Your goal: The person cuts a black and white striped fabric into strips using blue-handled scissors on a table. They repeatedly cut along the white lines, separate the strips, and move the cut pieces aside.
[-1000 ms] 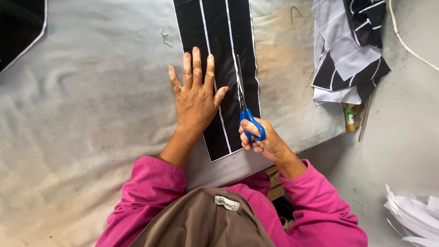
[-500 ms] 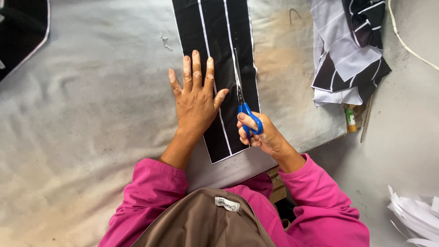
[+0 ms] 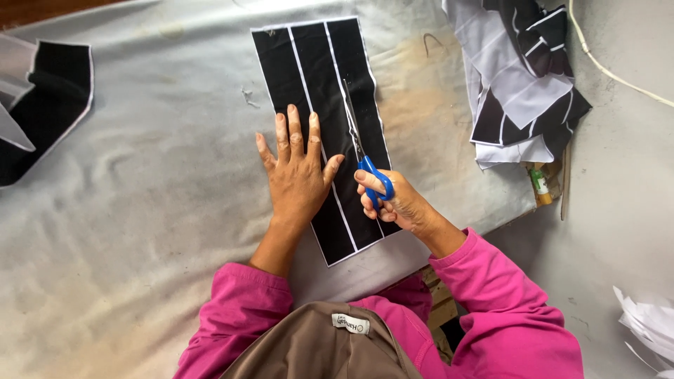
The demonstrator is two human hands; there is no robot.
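Observation:
A long black cloth strip (image 3: 316, 77) with thin white lines lies lengthwise on the grey-covered table (image 3: 140, 210). My left hand (image 3: 298, 175) presses flat on its left part, fingers spread. My right hand (image 3: 393, 203) grips blue-handled scissors (image 3: 361, 151); their blades point away from me along the strip's right white line, about halfway up the cloth.
A pile of black and white cloth pieces (image 3: 519, 77) sits at the table's far right edge. Another black piece with a white border (image 3: 45, 105) lies at the far left. A small bottle (image 3: 539, 186) stands below the pile. A white cord (image 3: 611, 70) crosses the floor; white scraps (image 3: 649, 326) lie at right.
The scissors and my right hand have advanced a little up the strip along the white line. My left hand stays pressed on the cloth.

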